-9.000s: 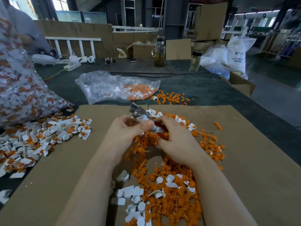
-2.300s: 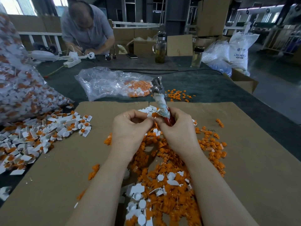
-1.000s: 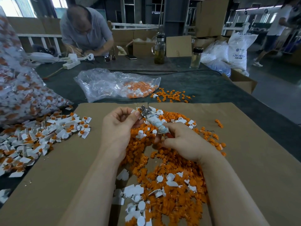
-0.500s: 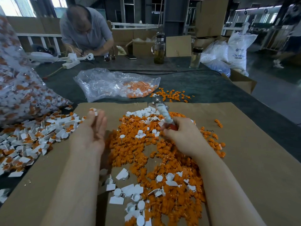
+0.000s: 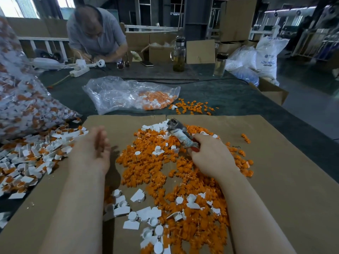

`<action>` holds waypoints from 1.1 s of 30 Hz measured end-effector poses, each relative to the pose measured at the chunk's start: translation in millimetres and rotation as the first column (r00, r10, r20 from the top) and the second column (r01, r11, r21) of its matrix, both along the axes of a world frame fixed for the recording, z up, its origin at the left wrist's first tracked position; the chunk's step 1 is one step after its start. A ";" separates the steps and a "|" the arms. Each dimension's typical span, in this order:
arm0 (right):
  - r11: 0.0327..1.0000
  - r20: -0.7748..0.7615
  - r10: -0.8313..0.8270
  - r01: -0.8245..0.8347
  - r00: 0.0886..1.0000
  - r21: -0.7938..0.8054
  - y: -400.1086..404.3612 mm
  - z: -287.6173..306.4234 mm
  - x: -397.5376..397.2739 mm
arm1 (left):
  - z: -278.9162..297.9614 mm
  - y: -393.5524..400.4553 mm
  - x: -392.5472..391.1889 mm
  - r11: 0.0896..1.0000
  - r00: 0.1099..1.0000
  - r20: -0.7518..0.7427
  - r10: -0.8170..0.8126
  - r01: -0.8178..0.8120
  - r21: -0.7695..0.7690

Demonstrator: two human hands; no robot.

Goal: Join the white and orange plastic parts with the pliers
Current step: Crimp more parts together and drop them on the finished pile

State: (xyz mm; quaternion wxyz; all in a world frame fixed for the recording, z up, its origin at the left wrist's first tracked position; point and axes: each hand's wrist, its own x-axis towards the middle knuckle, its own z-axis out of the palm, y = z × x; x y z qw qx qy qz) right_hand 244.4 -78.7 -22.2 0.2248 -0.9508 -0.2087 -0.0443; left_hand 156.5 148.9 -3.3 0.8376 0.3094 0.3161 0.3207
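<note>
A broad heap of loose orange parts (image 5: 157, 173) lies on the brown cardboard sheet (image 5: 286, 189), with loose white parts (image 5: 135, 213) mixed in near me. My right hand (image 5: 211, 156) grips the taped pliers (image 5: 178, 133) by their handles, jaws pointing up and left above the heap. My left hand (image 5: 91, 149) hovers at the heap's left edge, fingers straight and relaxed, holding nothing. A pile of joined white-and-orange pieces (image 5: 34, 153) spreads to its left.
A large clear bag of joined pieces (image 5: 22, 99) bulges at the far left. Another plastic bag (image 5: 128, 94) with orange parts lies beyond the cardboard, scattered orange parts (image 5: 192, 107) beside it. A person (image 5: 95, 33) works at the far side; bottles (image 5: 178, 54) and cardboard boxes stand behind.
My left hand dropped its joined piece on the left pile and has drawn back toward the heap, empty. My right hand has tilted the pliers lower and leftward.
</note>
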 end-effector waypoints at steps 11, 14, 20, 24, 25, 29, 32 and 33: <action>0.999 0.088 0.041 -0.041 0.995 0.007 24.7 -10.1 -6.0 | -23.8 -50.7 24.4 -0.058 0.702 -0.699 0.135 0.710 0.702; 0.998 0.091 0.056 -0.053 0.994 -0.034 27.4 -12.6 -6.3 | -24.1 -50.4 25.6 -0.126 0.670 -0.722 0.169 0.742 0.659; 0.994 0.047 0.063 -0.059 0.997 -0.090 30.9 -13.6 -6.0 | -22.0 -46.0 25.7 -0.114 0.583 -0.801 0.134 0.812 0.572; 0.992 0.065 0.061 -0.054 0.996 -0.114 30.7 -12.7 -6.5 | -22.4 -42.8 23.9 -0.153 0.583 -0.800 0.145 0.812 0.564; 0.992 0.074 0.059 -0.050 0.995 -0.114 30.4 -12.6 -6.7 | -23.0 -43.3 23.8 -0.158 0.594 -0.790 0.156 0.804 0.573; 0.995 0.082 0.040 -0.033 0.996 -0.089 29.7 -14.1 -7.2 | -26.6 -47.8 23.9 -0.126 0.669 -0.722 0.178 0.743 0.658; 1.000 0.028 0.019 -0.019 0.999 0.007 28.0 -13.7 -6.9 | -26.2 -49.5 23.1 -0.028 0.716 -0.682 0.149 0.693 0.721; 0.999 0.001 0.020 -0.020 1.000 0.050 27.6 -12.9 -6.5 | -25.5 -49.6 22.7 0.019 0.727 -0.672 0.138 0.677 0.736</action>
